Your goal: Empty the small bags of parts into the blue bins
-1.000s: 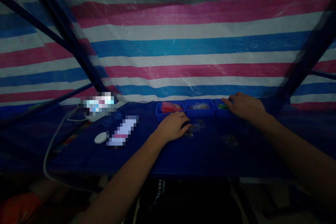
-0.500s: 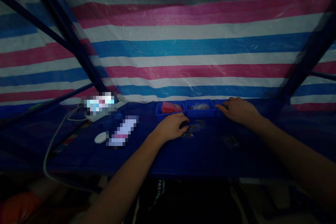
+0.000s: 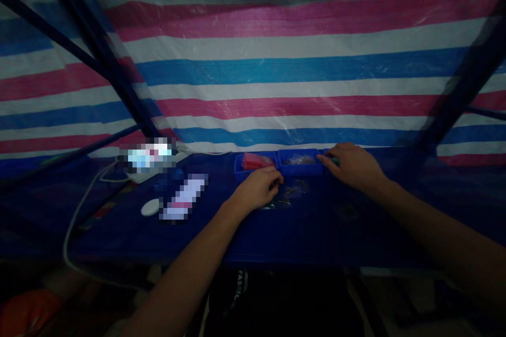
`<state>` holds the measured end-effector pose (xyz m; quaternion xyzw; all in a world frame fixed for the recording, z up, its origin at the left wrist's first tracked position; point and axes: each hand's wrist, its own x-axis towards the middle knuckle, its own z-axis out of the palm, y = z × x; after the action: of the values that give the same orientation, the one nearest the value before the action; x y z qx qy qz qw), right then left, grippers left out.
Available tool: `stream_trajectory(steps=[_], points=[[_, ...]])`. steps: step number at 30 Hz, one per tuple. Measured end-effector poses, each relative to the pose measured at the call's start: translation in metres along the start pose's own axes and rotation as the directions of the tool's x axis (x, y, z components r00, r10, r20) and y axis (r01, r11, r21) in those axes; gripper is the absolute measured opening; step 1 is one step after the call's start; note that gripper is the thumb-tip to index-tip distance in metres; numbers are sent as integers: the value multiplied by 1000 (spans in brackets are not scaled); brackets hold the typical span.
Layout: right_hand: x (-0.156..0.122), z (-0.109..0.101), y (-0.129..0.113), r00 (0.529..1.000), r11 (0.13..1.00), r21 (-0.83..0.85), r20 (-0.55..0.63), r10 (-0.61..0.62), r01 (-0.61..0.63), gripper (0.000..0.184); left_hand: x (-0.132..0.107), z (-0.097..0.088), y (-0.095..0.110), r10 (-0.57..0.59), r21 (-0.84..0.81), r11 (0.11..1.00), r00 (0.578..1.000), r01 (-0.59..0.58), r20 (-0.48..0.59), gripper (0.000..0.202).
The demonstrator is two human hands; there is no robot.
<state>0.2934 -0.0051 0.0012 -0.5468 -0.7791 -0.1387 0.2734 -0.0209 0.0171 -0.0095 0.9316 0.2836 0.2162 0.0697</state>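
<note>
My left hand [image 3: 256, 187], palm down with curled fingers, rests just in front of a blue bin [image 3: 238, 168] of red plastic packets [image 3: 255, 161]. Small clear bags [image 3: 290, 190] with thin brass-coloured pieces lie by its fingertips. Whatever those fingers hold, if anything, is hidden. My right hand [image 3: 351, 165] is at the right end of the bins, thumb and fingers closed around a small dark-green thing [image 3: 335, 160] too dim to name. Between the hands stands a second blue bin [image 3: 300, 170] of clear bags; the right hand partly covers another bin.
At left on the blue table [image 3: 276, 245] lie a blurred phone-like slab [image 3: 185, 197], a white oval object [image 3: 151, 207] and a lit blurred device [image 3: 150, 154] with a white cable [image 3: 73, 221]. Dark metal posts and striped sheeting [image 3: 276, 71] stand behind.
My right hand has shifted slightly left and up, and more of the green thing shows. My left hand has edged left, uncovering more of the small bags.
</note>
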Motion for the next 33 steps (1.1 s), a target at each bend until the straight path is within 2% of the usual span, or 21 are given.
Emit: stream_trajectory(steps=[3,5,8,10,13,17,19,28,33], points=[[0,-3,-10,993,998,24,-104,-52,55,40,0,-8,0,20,-70,997,1000,-21,-14,20],[-1,-3,-19,986,985,130,-131,-101,118,31,0,-15,1,41,-100,994,998,-46,-51,19],[-5,-1,-34,978,941,275,-123,-168,197,23,0,-23,3,57,-115,991,990,-72,-130,21],[-9,3,-43,964,902,342,-84,-251,265,22,0,-25,5,43,-105,993,988,-59,-145,21],[-14,11,-53,950,865,406,-30,-310,295,23,-3,-24,6,-5,-14,1000,998,5,-61,17],[-16,15,-57,950,850,452,19,-312,270,24,-9,-17,1,-144,233,963,989,135,22,37],[-15,14,-57,954,852,458,28,-299,254,23,-11,-13,-1,-172,282,947,984,155,37,41],[-15,14,-57,958,850,467,21,-286,243,22,-10,-8,7,-143,214,970,983,116,116,45],[-17,15,-58,954,851,462,31,-298,251,23,-9,-6,10,-138,174,979,975,107,175,54]])
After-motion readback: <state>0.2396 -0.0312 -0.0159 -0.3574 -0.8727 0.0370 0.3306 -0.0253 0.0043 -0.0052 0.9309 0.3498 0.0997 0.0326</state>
